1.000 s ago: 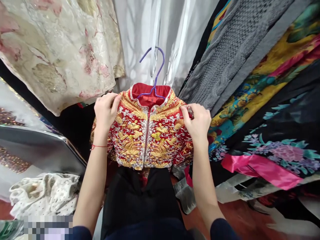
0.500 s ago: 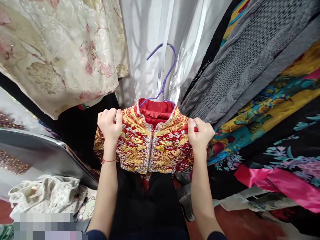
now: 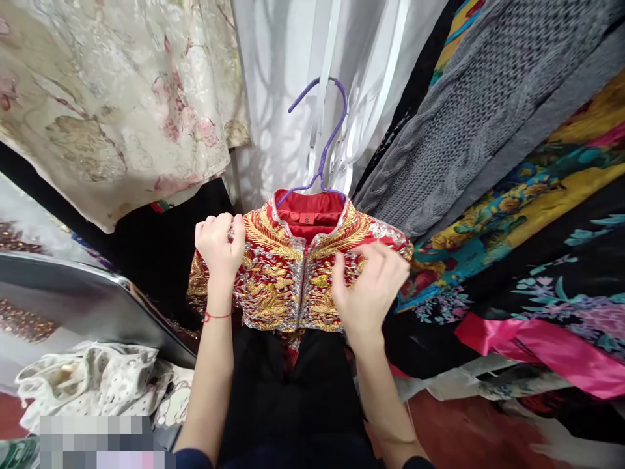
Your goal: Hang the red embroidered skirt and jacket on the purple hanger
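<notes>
A small red jacket (image 3: 288, 273) thick with gold and silver embroidery hangs on a purple hanger (image 3: 325, 137) straight ahead of me. My left hand (image 3: 219, 242) is closed on the jacket's left shoulder and holds it up. My right hand (image 3: 368, 290) hovers over the jacket's right front panel with its fingers apart and slightly blurred; it holds nothing. A black garment (image 3: 288, 391) hangs below the jacket's hem.
A cream floral brocade (image 3: 117, 104) hangs at upper left and sheer white fabric (image 3: 288, 71) behind the hanger. At right hang a grey knit (image 3: 469, 111), colourful floral robes (image 3: 537, 195) and a pink satin sash (image 3: 532, 345). A silver panel (image 3: 83, 299) and white lace (image 3: 92, 378) lie lower left.
My right hand has let go of the jacket's right shoulder, opened, and moved left and down over the front panel. The left hand keeps its grip.
</notes>
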Motion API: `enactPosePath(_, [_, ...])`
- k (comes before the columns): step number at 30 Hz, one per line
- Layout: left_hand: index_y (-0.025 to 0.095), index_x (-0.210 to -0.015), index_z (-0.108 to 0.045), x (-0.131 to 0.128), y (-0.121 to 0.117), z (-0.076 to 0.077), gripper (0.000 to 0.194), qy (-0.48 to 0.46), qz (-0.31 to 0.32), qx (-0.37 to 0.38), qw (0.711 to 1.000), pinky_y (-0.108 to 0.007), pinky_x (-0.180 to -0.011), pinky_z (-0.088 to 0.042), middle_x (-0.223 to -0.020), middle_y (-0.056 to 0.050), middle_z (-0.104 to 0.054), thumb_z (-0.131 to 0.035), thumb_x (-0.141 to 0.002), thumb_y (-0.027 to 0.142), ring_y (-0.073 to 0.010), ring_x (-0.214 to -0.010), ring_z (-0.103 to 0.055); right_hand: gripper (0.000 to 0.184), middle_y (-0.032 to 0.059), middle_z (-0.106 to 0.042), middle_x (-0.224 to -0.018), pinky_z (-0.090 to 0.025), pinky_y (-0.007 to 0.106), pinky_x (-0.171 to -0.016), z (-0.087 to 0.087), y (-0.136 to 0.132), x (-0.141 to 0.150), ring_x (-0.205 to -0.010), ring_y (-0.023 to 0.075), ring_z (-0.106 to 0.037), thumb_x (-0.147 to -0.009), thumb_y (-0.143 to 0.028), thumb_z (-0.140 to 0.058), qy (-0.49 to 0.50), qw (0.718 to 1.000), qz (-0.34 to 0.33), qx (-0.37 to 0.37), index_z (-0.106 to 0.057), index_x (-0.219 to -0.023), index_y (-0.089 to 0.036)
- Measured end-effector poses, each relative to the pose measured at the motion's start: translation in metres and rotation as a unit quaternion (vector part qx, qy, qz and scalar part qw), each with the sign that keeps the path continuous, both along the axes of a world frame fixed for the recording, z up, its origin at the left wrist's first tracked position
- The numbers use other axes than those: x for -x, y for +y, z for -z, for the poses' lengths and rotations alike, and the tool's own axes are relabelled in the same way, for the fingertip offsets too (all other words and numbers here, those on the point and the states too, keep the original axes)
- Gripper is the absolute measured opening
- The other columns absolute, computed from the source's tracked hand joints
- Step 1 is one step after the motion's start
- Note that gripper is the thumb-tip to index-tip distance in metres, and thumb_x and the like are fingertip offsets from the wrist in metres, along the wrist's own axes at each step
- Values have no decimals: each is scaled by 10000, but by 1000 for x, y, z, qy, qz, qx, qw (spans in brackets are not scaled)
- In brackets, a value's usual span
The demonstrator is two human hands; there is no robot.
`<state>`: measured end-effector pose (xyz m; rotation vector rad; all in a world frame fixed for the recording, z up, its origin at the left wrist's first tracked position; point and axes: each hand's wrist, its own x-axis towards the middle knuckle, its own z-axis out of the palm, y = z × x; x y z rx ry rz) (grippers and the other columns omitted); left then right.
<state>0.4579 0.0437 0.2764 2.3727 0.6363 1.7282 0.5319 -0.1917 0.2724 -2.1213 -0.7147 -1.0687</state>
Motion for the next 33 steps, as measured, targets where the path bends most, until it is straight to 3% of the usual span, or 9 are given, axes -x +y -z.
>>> enactPosePath(3, [231,-629,-237,2,-6,3,389,4,-8,2,1000,-353,-698,-267,-571,24,-287,-420,-954,344,-172,-602,-332,268,47,-668,-790,-450,303,-704,11,15,21,-694,176,-615,-986,-427,-504,152,979,-137,1,-602,-889,-197])
enactPosePath(5, [232,-634,-238,4,-8,3,386,7,-11,-1,1000,-352,-699,-268,-573,24,-292,-417,-960,338,-172,-607,-340,319,4,-645,-683,-423,265,-620,17,28,20,-568,141,-580,-981,-473,-503,241,954,-177,-11,-581,-824,-207])
enactPosePath(13, [233,-642,-238,7,-9,2,380,18,-14,-7,1000,-356,-695,-268,-579,18,-312,-400,-964,350,-173,-610,-329,394,-20,-582,-557,-423,245,-581,16,53,9,-510,124,-555,-980,-474,-465,315,903,-253,-143,-525,-681,-225])
enactPosePath(18, [234,-655,-274,8,-15,5,355,15,-12,-4,1000,-360,-713,-286,-594,7,-356,-391,-961,370,-182,-633,-367,408,-53,-519,-510,-398,218,-488,36,44,15,-456,97,-497,-964,-544,-495,382,811,-380,-229,-540,-724,-217])
enactPosePath(21, [233,-668,-322,12,-21,8,335,7,-10,0,1000,-365,-740,-302,-615,-1,-391,-394,-963,376,-190,-657,-399,405,-65,-485,-486,-359,214,-449,51,35,21,-423,88,-454,-962,-549,-509,408,784,-398,-245,-549,-740,-213])
enactPosePath(26, [228,-704,-400,23,-31,11,302,10,-11,17,1000,-379,-799,-325,-667,-17,-443,-409,-960,386,-204,-718,-448,392,-74,-409,-513,-275,228,-439,79,25,26,-423,76,-370,-972,-523,-506,424,781,-388,-245,-518,-726,-217])
enactPosePath(33, [223,-745,-438,31,-36,10,264,43,-4,16,999,-392,-831,-338,-701,-24,-465,-418,-960,375,-211,-758,-477,395,-69,-331,-560,-223,253,-501,113,15,19,-489,79,-297,-985,-471,-461,383,835,-359,-165,-446,-682,-218])
